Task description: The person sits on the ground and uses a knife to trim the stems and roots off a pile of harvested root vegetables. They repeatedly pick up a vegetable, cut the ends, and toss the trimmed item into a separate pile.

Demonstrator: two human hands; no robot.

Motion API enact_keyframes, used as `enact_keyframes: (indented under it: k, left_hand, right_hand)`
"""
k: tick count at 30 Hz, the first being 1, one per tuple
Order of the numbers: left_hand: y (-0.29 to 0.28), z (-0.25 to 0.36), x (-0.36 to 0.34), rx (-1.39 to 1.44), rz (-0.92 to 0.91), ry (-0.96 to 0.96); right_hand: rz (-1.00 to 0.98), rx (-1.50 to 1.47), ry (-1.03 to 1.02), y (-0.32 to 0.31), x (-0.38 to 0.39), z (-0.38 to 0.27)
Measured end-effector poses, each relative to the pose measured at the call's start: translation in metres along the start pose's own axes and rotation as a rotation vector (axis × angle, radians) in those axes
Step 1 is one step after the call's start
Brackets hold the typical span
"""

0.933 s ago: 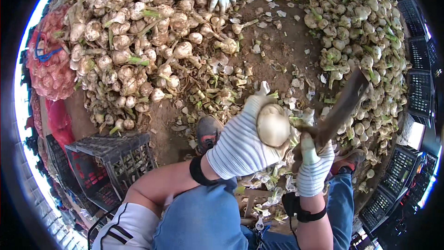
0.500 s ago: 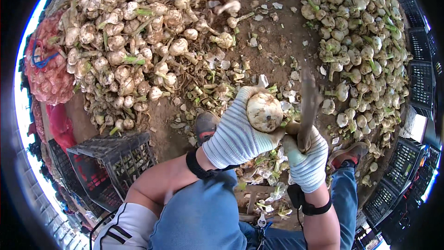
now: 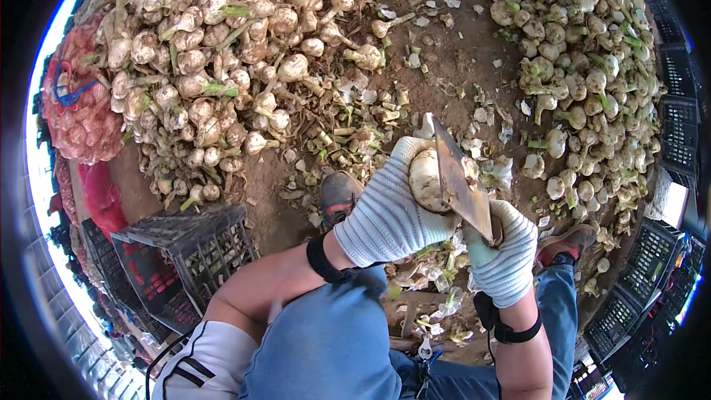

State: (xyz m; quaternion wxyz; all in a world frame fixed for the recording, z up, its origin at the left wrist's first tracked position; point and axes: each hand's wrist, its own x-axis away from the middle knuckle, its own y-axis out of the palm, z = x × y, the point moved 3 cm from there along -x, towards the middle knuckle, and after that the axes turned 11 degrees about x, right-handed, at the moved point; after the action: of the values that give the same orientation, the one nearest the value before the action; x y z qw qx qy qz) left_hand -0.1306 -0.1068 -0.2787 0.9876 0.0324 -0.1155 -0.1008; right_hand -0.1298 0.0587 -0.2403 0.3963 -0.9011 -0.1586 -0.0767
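My left hand, in a striped knitted glove, is wrapped round a big pale garlic bulb with brown dirt on its skin. In my right hand, gloved the same way, is a knife with a wide, stained blade. The blade stands up from my fist and lies against the bulb's right side, covering part of it. Most of the knife's handle is hidden in my fingers. Both hands are held above the ground in front of my knees.
A large heap of untrimmed bulbs lies at the far left, another heap at the right. Cut stems and peelings litter the soil between. Black plastic crates stand at both sides; a red net sack is at the left edge.
The knife blade has swung left from beside the bulb onto its right side, and the bulb has turned. Both hands have shifted slightly right in the picture.
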Motion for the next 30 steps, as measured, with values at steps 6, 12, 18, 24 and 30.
enact_keyframes:
  k: [6, 12, 18, 24, 30]
  left_hand:
    - [-0.004, -0.03, 0.014, 0.15, -0.04, 0.186]
    - [0.003, 0.002, 0.014, 1.096, -0.023, -0.156]
    - [0.008, 0.012, 0.03, 0.738, 0.158, -0.14]
    - [0.003, -0.02, 0.033, 1.059, 0.055, -0.463]
    - [-0.003, 0.014, 0.033, 0.228, 0.087, 0.067]
  right_hand:
    - [-0.014, 0.118, -0.141, 0.005, -0.002, -0.004]
    - [-0.056, 0.279, -0.292, -0.005, -0.001, -0.016]
    - [-0.046, 0.363, -0.443, -0.018, 0.003, -0.032]
    - [-0.121, 0.339, -0.519, -0.022, 0.004, -0.036]
    - [-0.139, 0.337, -0.584, -0.026, 0.006, -0.04]
